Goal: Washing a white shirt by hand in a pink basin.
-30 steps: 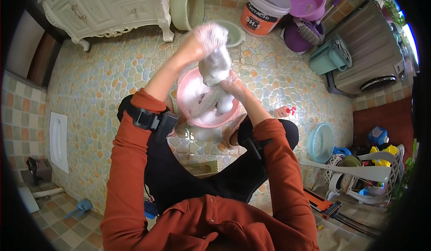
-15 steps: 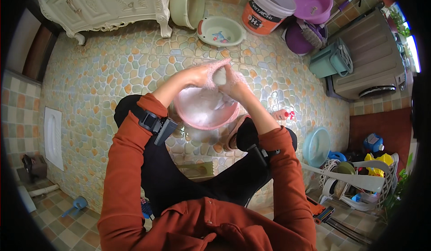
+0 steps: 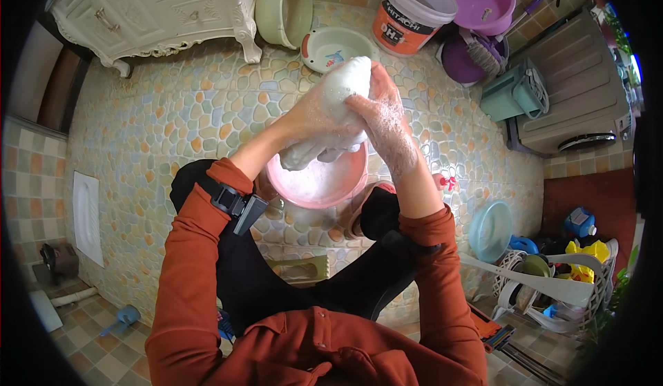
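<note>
A wet white cloth (image 3: 351,82), thick with suds, is held up between my two hands above a pink basin (image 3: 318,204). My left hand (image 3: 319,113) grips it from the left; the cloth and foam hide most of its fingers. From the right, my right hand (image 3: 384,110) closes on the cloth, its thumb pressed across the front. Foam coats that hand and its wrist. Part of the cloth hangs in folds below the hands, over the basin's far rim. White suds and soapy water fill the basin on the floor between my feet.
Beyond my hands stand a pale green basin (image 3: 319,39), a white-and-orange bucket (image 3: 397,30) and purple basins (image 3: 483,6). A red-capped bottle (image 3: 447,181) is near my right foot. To the right are a light-blue basin (image 3: 489,230) and a cluttered rack (image 3: 545,275).
Both hands have risen and moved away from me, lifting the cloth higher above the basin. More of the cloth shows now, with folds hanging down. The view has shifted slightly.
</note>
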Available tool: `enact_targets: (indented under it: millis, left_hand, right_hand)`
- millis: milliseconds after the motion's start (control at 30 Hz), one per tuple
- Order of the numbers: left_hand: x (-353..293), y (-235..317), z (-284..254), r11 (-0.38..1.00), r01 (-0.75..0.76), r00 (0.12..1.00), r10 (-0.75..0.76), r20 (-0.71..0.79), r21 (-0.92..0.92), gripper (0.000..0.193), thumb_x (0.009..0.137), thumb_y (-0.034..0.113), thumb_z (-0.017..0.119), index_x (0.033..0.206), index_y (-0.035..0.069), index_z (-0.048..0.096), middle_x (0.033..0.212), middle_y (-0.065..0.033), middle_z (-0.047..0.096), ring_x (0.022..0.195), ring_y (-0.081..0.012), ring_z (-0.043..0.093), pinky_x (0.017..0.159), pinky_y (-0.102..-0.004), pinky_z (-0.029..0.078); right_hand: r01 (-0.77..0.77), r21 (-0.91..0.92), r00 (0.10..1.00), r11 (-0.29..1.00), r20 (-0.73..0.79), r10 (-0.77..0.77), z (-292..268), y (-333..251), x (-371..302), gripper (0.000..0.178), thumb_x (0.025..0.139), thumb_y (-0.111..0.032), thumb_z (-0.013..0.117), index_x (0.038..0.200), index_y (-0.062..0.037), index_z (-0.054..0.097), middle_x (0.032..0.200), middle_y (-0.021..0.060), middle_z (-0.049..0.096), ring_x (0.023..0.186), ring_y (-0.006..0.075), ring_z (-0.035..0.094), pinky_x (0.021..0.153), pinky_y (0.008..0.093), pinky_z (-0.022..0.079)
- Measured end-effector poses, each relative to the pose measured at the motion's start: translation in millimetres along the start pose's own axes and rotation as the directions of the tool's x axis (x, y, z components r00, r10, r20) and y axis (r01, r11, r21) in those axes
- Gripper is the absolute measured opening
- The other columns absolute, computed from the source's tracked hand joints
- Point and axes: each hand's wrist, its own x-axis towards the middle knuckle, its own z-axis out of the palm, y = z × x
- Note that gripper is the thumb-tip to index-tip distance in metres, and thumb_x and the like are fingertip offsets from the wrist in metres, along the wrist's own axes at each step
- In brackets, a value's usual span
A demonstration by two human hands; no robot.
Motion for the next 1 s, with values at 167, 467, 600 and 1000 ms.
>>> enact_targets:
  millis: [167,467,600,1000]
  left_hand:
    - [13,-34,4,0.9,-0.251,0.949,0.301,-0.092,0.358,0.094,0.062,0.024,0.083,0.139,0.004,0.032,0.135,-0.0114,0.043,0.125,-0.0233,0.041,0.105,-0.0359,0.033]
    - [3,-86,8,0.966,-0.115,0.981,0.147,-0.124,0.231,0.063,0.074,0.025,0.072,0.128,0.003,0.048,0.124,-0.0159,0.054,0.114,-0.025,0.052,0.096,-0.0354,0.04]
    - [9,-57,12,0.91,0.341,0.94,-0.324,-0.109,0.234,0.062,0.074,0.028,0.072,0.126,0.003,0.05,0.119,-0.0133,0.058,0.104,-0.0218,0.057,0.087,-0.0328,0.045]
    - [-16,-63,-18,0.867,0.483,0.876,-0.48,0.05,-0.123,0.051,0.076,0.029,0.074,0.118,0.004,0.059,0.108,-0.0074,0.063,0.101,-0.0172,0.058,0.089,-0.0311,0.045]
  right_hand:
    - [0.045,0.205,0.998,0.978,-0.043,-0.037,10,-1,3,0.05,0.071,0.001,0.058,0.119,-0.0029,0.047,0.104,0.0087,0.058,0.096,0.0186,0.057,0.087,0.0317,0.047]
    - [0.23,0.019,0.968,0.973,-0.108,-0.227,-3,46,4,0.033,0.076,-0.001,0.052,0.109,-0.005,0.055,0.098,0.014,0.06,0.093,0.0228,0.059,0.085,0.0314,0.048]
    - [0.117,-0.413,0.969,0.903,-0.154,-0.196,-12,45,1,0.026,0.077,-0.001,0.052,0.102,-0.0033,0.059,0.095,0.0162,0.061,0.089,0.0211,0.059,0.084,0.0288,0.047]
    - [0.393,-0.834,0.904,0.387,0.274,-0.328,-47,63,-9,0.057,0.076,0.006,0.054,0.13,-0.0125,0.049,0.134,0.0189,0.046,0.12,0.0382,0.048,0.096,0.042,0.044]
